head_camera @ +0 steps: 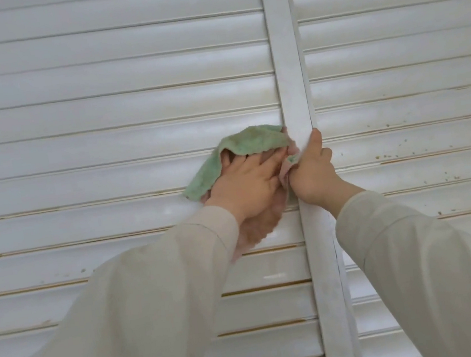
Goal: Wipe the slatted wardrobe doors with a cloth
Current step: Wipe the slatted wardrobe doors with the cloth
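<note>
Pressing the cloth (212,168) flat along one slat gives the best result. It is held against the left door (99,112) by the left hand (244,189), fingers spread. The frame edge (294,80) is gripped by the right hand (314,171). Brown specks are seen on the right door (417,136).

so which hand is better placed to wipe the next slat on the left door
Left. The left hand already presses the cloth flat on the left door's slats, while the right hand grips the door's edge strip and holds no cloth.
</note>
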`<state>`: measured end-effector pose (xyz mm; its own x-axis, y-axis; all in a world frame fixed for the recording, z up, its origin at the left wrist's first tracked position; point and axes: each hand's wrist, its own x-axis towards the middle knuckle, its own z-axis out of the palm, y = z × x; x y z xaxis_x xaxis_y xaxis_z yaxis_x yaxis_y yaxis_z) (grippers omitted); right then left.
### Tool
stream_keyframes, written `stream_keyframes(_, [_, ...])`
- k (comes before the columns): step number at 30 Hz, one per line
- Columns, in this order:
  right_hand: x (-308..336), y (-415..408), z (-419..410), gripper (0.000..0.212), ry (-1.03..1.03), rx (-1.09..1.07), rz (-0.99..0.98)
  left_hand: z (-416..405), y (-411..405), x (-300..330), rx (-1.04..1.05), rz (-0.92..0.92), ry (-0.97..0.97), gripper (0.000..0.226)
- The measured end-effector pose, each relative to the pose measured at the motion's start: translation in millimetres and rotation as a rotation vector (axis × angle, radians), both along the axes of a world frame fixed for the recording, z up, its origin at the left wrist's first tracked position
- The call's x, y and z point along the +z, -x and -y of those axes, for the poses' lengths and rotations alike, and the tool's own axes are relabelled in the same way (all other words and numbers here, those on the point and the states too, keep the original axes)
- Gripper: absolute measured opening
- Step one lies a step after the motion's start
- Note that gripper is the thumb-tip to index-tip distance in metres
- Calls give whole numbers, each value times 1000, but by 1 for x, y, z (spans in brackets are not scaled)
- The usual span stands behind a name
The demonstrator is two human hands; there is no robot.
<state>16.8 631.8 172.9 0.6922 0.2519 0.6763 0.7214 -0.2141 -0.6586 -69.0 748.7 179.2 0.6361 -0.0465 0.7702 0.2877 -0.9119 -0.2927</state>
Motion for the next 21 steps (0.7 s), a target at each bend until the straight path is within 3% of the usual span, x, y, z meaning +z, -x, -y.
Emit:
stream_keyframes(2, [0,2,-1,94,3,-5,3,-15,11,1,42,0,-6,58])
stream_keyframes(5, [0,2,-1,84,3,-3,3,-35,28,15,97,124,203,68])
stream_keyframes(9, [2,-3,2,83,14,5,7,-35,30,24,197,251,168,84])
stream_keyframes(13, [1,-5,5,93,38,37,3,-6,14,24,171,179,260,84])
stream_keyframes(21, [-1,-6,14,86,17,108,25,12,-9,25,78,9,77,74])
